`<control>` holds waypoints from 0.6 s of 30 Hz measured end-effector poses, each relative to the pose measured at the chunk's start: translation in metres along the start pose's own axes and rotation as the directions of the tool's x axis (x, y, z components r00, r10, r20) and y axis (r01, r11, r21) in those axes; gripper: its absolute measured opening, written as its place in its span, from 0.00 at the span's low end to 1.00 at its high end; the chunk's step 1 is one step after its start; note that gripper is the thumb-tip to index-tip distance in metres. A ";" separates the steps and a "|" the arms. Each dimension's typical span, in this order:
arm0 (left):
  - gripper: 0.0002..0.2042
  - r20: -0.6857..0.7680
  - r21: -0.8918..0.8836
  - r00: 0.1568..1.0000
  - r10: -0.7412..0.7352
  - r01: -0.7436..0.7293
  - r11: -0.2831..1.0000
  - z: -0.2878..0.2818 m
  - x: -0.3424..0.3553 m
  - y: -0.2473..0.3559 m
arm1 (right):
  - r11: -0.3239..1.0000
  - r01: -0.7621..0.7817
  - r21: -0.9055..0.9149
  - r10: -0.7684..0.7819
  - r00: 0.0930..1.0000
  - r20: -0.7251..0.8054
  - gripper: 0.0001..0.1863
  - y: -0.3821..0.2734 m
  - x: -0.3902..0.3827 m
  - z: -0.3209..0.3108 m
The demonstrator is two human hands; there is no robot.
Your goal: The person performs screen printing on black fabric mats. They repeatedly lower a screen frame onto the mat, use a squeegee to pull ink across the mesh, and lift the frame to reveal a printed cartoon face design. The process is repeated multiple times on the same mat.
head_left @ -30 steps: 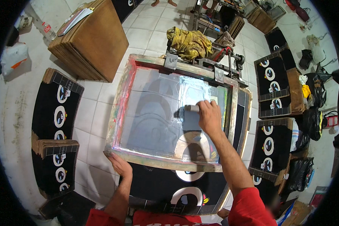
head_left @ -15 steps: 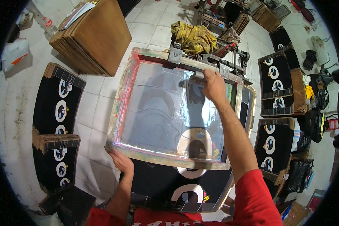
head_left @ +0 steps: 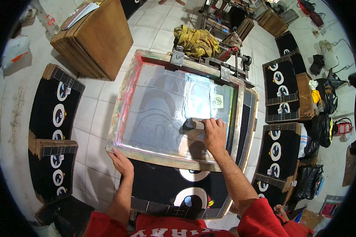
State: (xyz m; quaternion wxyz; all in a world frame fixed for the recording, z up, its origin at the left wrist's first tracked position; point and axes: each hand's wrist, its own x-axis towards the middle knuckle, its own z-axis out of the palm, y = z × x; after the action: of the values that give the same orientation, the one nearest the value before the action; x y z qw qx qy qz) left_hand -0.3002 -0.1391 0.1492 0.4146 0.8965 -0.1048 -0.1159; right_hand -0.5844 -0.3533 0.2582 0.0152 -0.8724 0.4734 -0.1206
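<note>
One squeegee (head_left: 196,124) over one framed screen (head_left: 164,160)

I have the right hand (head_left: 214,136) clamped by its fingers on the squeegee, a short greyish block, over the screen's right half. My left hand (head_left: 122,164) is at the screen's near left corner; its fingers partly hide there, so I cannot tell how tightly they close. The screen is a translucent grey sheet in worn wood streaked with red. Two metal clamps grip its far bar, one of them a squarish block (head_left: 177,59). Beyond the screen sits one crumpled, stained yellow cloth (head_left: 196,40). Under its near edge I see a black panel (head_left: 154,193) with two white eye shapes, one partly covered. Left of the screen stand two stacks of similar panels (head_left: 53,170); beyond them, one tall stack of brown boards (head_left: 97,39). Pale tiles (head_left: 85,136) floor the room around the screen.
</note>
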 end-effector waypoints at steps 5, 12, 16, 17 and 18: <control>0.29 0.088 -0.421 0.996 0.004 0.033 0.907 -0.008 0.011 0.004 | 1.000 0.016 0.024 -0.017 0.999 0.039 0.18 0.002 0.003 -0.009; 0.27 0.332 -0.485 0.907 -0.257 0.398 0.779 -0.043 0.023 0.020 | 0.998 -0.014 0.054 0.007 0.992 0.129 0.14 0.019 0.045 -0.034; 0.26 0.332 -0.447 0.908 -0.255 0.389 0.805 -0.045 0.024 0.021 | 0.997 -0.009 0.077 0.000 0.994 0.109 0.16 0.019 0.048 -0.043; 0.26 0.322 -0.431 0.911 -0.259 0.384 0.816 -0.044 0.024 0.020 | 0.997 -0.026 0.067 0.015 0.987 0.159 0.16 0.018 0.044 -0.044; 0.26 0.328 -0.426 0.906 -0.268 0.395 0.814 -0.042 0.025 0.018 | 0.998 -0.011 0.057 0.000 0.982 0.187 0.16 0.016 0.042 -0.043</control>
State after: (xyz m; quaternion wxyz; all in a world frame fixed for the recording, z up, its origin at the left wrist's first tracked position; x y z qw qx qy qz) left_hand -0.2655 -0.1274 0.1868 0.5810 0.7465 0.0348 -0.3225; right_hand -0.5859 -0.3931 0.3061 0.0853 -0.8778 0.4685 -0.0516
